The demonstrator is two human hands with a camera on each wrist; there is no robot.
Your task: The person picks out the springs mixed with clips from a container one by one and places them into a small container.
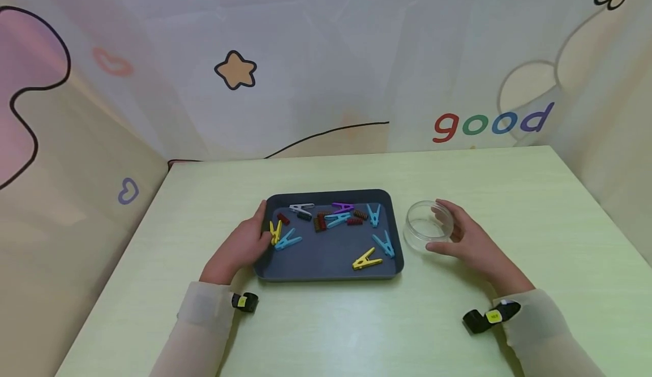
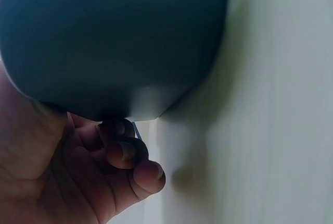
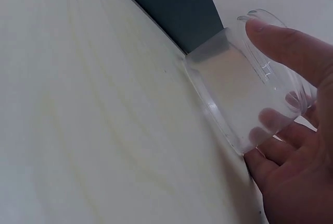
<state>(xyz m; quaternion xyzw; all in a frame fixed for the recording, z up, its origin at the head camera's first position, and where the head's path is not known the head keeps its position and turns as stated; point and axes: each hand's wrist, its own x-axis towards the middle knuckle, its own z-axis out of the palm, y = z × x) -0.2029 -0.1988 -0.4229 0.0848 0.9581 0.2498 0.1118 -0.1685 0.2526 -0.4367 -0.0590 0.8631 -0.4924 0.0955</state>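
Note:
A dark grey tray (image 1: 326,264) lies on the table, holding several clothespins and small ribbed pieces. My left hand (image 1: 244,244) grips its left side, thumb over the rim and fingers at the outer wall; in the left wrist view the fingers (image 2: 127,151) curl by the tray wall (image 2: 114,41). Right of the tray, my right hand (image 1: 471,241) holds a clear round jar (image 1: 428,224) between thumb and fingers. The right wrist view shows the jar's see-through wall (image 3: 229,83) with fingertips visible through it, its base at the tabletop. No contents show in the jar.
Blue clothespins (image 1: 288,240), yellow clothespins (image 1: 367,259), a purple clothespin (image 1: 343,207) and a pale grey one (image 1: 301,208) lie scattered in the tray. Dark red (image 1: 354,221), brown and dark green ribbed pieces sit among them. A printed curtain (image 1: 326,71) stands behind the pale table (image 1: 326,331).

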